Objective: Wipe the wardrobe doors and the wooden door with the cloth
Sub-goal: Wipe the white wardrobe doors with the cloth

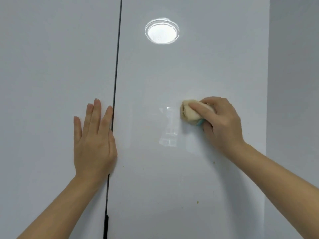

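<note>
Cloth (pixel 189 112), beige w/ a bit of blue at its lower edge, is bunched up and pressed against the right wardrobe door (pixel 198 69), about mid-height in view. Right hand (pixel 222 119) grips it, fingers curled round the wad. Left hand (pixel 94 135) lies flat w/ fingers straight on the left wardrobe door (pixel 51 66), just beside the dark gap (pixel 117 57) btwn the doors. Round ceiling-light reflection (pixel 162 31) shows high on the right door. Small yellowish specks (pixel 197 202) dot the door lower down. Plain wall (pixel 293 75) at far right.
</note>
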Tool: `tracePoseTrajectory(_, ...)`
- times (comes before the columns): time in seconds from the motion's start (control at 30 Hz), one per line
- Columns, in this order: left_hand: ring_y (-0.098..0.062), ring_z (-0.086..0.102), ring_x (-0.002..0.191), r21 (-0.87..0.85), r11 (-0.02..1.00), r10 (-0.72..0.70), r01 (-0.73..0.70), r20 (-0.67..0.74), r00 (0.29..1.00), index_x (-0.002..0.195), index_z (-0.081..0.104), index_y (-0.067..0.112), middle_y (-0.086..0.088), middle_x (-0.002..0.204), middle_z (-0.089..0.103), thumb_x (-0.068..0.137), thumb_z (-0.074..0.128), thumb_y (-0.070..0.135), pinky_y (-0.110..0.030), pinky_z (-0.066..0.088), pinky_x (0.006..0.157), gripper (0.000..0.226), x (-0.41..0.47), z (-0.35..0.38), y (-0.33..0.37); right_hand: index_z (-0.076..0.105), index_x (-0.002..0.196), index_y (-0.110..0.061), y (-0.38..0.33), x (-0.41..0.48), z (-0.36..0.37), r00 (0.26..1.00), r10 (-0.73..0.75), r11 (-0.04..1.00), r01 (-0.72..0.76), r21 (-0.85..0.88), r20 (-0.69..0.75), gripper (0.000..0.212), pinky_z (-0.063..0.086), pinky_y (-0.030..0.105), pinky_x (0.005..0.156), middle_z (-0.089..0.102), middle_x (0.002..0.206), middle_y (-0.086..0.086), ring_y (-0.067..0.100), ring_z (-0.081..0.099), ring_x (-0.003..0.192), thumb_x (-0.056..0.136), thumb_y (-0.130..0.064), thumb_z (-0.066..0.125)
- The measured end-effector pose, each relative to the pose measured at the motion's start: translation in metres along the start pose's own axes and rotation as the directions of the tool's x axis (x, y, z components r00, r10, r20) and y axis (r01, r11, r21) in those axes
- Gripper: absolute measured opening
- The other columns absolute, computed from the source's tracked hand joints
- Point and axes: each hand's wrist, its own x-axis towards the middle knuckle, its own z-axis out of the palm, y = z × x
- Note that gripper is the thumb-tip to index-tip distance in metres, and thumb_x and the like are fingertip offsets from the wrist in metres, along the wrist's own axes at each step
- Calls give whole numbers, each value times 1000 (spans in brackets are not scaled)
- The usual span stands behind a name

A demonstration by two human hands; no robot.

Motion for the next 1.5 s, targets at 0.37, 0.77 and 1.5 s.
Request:
tracePoseTrajectory(0.37,-22,9,151,-11,1000,-5,5,-9,1000,151,30,10,-10,162,17,96,30,10,-49,4,122,55,-1,-1,1,68,120,-23,11,-53,-17,972,-158,987,162,-6,175,36,43,35,68,66,104,6,30,60,86,90,-9,53)
tracePoseTrajectory(0.77,-25,11,150,-15,1000,2,-2,-37,999,151,30,10,-12,161,17,96,32,8,-48,3,122,55,-1,2,0,68,124,-24,35,-100,-35,950,-125,992,130,2,285,39,39,35,77,65,105,3,29,57,89,102,-28,36)
tracePoseTrajectory(1.5,-28,13,150,-34,999,16,-18,-61,998,149,33,8,-14,160,19,97,34,7,-47,2,121,52,-1,3,0,69,120,-18,56,-84,-43,969,166,986,-158,-58,183,47,35,34,76,60,104,6,33,54,92,82,0,47)
